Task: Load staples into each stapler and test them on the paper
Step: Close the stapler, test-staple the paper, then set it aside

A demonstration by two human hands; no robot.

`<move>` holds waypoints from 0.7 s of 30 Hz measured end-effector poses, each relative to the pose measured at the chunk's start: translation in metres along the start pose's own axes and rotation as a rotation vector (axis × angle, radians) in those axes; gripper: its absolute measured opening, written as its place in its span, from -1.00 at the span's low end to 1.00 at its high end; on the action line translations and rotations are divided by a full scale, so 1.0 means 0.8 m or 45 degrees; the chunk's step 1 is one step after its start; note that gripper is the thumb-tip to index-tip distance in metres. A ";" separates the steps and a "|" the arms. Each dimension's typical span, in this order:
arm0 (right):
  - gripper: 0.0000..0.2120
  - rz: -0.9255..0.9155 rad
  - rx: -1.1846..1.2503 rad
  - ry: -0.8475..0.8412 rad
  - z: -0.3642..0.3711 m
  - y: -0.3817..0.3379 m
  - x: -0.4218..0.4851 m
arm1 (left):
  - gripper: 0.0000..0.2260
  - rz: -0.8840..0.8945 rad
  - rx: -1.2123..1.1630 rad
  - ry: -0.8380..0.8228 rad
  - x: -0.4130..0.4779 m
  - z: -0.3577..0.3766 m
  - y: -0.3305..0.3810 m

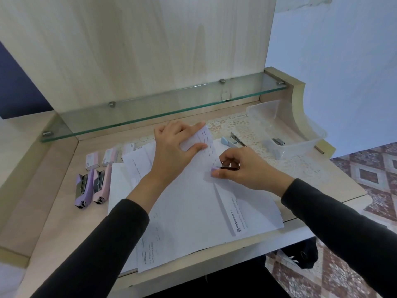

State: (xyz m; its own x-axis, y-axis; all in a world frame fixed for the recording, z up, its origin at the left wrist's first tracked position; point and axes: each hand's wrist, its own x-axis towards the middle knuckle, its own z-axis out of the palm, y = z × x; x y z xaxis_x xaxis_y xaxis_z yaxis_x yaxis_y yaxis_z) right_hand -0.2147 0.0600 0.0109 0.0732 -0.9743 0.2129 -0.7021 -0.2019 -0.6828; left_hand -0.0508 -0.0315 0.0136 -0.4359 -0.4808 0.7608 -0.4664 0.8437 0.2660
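White paper sheets (189,203) lie spread over the middle of the desk. My left hand (176,147) presses on a folded strip of paper (207,147) that carries rows of staples, its thumb and fingers holding the strip's edge. My right hand (242,166) grips a small lilac stapler (216,168) closed on the strip's lower edge; most of that stapler is hidden under the hand. A purple stapler (83,188) and a pink stapler (102,184) lie side by side at the left. A blue stapler (233,140) lies open behind my right hand.
Three small staple boxes (109,157) sit in a row behind the purple and pink staplers. A clear plastic tub (300,145) at the back right holds another stapler (278,144). A glass shelf (163,110) runs above the back of the desk. A lace mat (236,123) covers the back right.
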 end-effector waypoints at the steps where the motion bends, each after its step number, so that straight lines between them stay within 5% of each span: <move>1: -0.61 -0.002 0.003 0.002 0.001 0.002 0.000 | -0.58 0.005 -0.001 0.004 0.000 0.000 -0.001; 21: -0.61 0.008 -0.096 0.054 0.005 -0.010 -0.003 | -0.66 0.154 0.031 0.041 0.011 -0.004 0.010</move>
State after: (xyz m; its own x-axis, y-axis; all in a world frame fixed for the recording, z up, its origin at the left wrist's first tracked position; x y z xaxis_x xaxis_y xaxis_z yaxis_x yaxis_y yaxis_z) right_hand -0.2065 0.0635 0.0129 0.0399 -0.9701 0.2392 -0.7540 -0.1864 -0.6299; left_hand -0.0559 -0.0281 0.0239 -0.4653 -0.3677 0.8052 -0.4303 0.8889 0.1572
